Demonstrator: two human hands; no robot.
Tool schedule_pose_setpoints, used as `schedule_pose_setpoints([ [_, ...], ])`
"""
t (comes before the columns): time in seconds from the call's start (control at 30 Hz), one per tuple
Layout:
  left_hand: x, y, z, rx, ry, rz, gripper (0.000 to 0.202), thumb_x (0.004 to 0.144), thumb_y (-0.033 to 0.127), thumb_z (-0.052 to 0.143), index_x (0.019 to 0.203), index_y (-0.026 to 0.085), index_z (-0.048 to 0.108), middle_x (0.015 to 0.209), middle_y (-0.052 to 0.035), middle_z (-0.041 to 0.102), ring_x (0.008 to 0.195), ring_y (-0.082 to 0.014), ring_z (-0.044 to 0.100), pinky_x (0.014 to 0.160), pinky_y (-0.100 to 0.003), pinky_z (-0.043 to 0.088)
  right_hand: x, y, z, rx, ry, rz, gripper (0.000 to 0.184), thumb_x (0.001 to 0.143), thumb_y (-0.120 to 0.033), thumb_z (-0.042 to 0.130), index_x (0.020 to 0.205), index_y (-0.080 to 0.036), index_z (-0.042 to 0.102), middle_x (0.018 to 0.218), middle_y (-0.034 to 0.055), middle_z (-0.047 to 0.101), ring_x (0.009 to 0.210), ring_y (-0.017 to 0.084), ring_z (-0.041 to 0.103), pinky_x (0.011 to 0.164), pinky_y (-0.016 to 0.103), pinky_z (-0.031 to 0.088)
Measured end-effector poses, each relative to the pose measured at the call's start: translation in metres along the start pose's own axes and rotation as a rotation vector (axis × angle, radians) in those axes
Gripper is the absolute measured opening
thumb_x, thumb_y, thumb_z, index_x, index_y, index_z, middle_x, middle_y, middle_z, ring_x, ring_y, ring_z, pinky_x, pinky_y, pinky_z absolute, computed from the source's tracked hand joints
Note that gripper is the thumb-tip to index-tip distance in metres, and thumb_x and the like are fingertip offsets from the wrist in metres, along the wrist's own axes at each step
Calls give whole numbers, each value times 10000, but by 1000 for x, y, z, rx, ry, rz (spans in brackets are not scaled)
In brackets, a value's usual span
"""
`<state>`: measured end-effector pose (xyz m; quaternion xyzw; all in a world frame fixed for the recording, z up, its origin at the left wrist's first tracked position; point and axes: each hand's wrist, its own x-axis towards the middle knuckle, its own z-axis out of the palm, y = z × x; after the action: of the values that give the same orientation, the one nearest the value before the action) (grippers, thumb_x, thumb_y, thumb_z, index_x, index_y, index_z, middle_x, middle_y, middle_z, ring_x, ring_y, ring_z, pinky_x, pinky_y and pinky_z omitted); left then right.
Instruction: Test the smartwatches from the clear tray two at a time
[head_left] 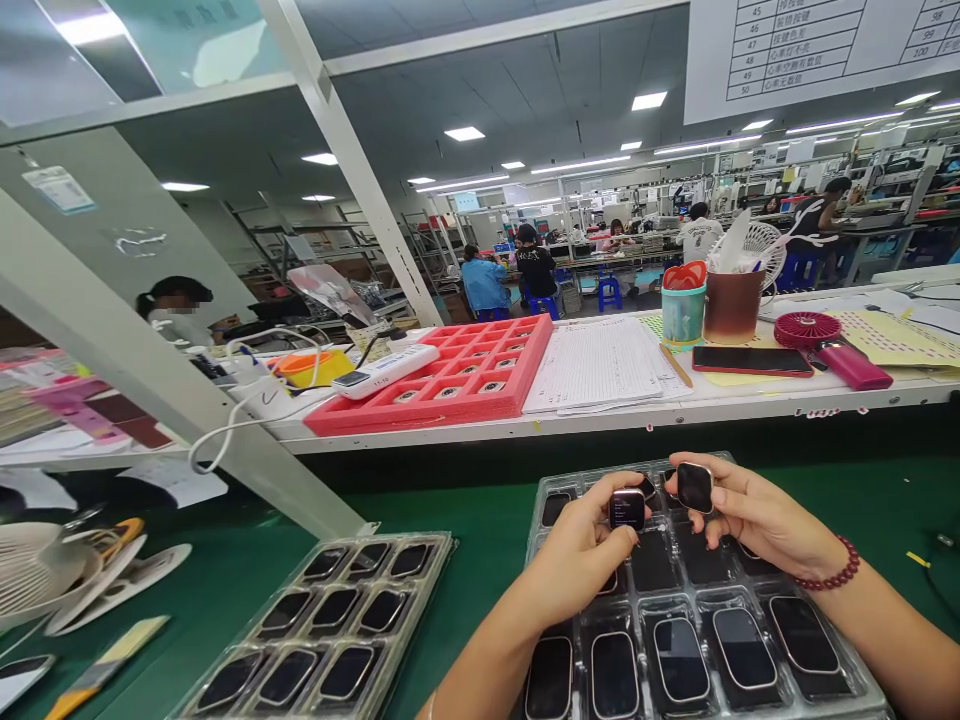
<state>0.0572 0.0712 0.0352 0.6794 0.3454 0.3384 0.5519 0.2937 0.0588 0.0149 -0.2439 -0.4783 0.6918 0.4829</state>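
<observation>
My left hand (581,545) is closed round a smartwatch case (628,509) whose lit screen shows small lines of text. To its right, my right hand (761,515) grips a second smartwatch case (695,487) with a dark screen, thumb and fingers at its edges. Neither case has a strap. Both hands are above a clear plastic tray (645,590) with several more dark-screened watch cases in its pockets, such as a watch case (681,658) in the near row. Some pockets beneath my hands are partly hidden.
Left of it lies another clear tray (442,560) of watch cases on the green mat (465,630). A brush (112,665) and a white fan (37,570) are farther left. The shelf ahead carries a red foam tray (420,415), papers (592,365), a phone (750,361) and a handheld fan (832,345).
</observation>
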Motion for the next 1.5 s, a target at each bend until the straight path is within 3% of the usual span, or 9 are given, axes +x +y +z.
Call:
schedule_pose_setpoints([
  [0.47,0,-1,0,-3,-3,-3,463,775,180,573,1236,227,544,986,-58,637,912,-201,601,757,-305,509,2,0,2,-36,128,26,374,888,-341,641,1243,-233,596,1190,107,647,816,173,677,649,261,597],
  [0.6,0,-1,0,1,-13,-8,465,786,168,560,1246,225,530,1017,-63,640,937,-203,600,784,-311,504,4,4,0,-156,160,-45,292,910,-408,589,1088,-184,646,949,77,704,600,100,606,536,210,534],
  [0.7,0,-2,-1,6,-24,-12,462,801,152,533,1254,239,513,1058,-61,638,971,-203,594,819,-322,496,4,6,0,-280,177,-57,191,884,-306,613,1040,-195,617,829,12,674,508,58,525,489,182,475],
  [0.8,1,-1,0,-5,-29,-18,462,805,145,524,1256,242,502,1091,-63,630,989,-206,589,845,-338,490,3,6,4,-352,162,-38,394,794,-150,627,1166,-236,530,951,9,657,592,78,545,538,207,489],
  [0.9,0,1,1,-15,-20,-32,466,805,150,524,1263,228,494,1085,-68,625,976,-205,590,855,-348,485,1,4,8,-358,129,-26,497,757,-104,577,1226,-243,489,1047,34,640,675,103,562,586,238,503],
  [1.07,0,3,1,-31,-10,-36,473,796,147,537,1264,205,491,1006,-60,620,966,-206,585,854,-345,478,0,2,10,-373,88,-39,422,814,-148,527,1227,-231,511,1122,74,627,760,139,591,622,277,516],
  [1.23,1,3,1,-57,-7,-36,473,797,146,548,1262,208,488,1026,-61,616,995,-207,581,866,-337,468,0,4,8,-424,72,-22,325,872,-212,532,1197,-223,532,1040,64,644,673,120,575,584,266,503],
  [1.43,0,5,1,-42,12,-29,635,765,141,609,1357,243,402,1074,-65,627,942,-182,598,829,-315,477,-5,6,10,-413,55,-36,457,847,-156,595,1272,-277,480,1110,46,618,753,122,587,642,252,519],
  [1.5,0,5,0,-65,9,-9,643,770,170,624,1370,226,400,1026,-65,646,873,-164,605,798,-305,484,-5,5,9,-404,57,-15,393,859,-195,608,1236,-258,520,1071,46,634,697,113,586,618,248,516],
])
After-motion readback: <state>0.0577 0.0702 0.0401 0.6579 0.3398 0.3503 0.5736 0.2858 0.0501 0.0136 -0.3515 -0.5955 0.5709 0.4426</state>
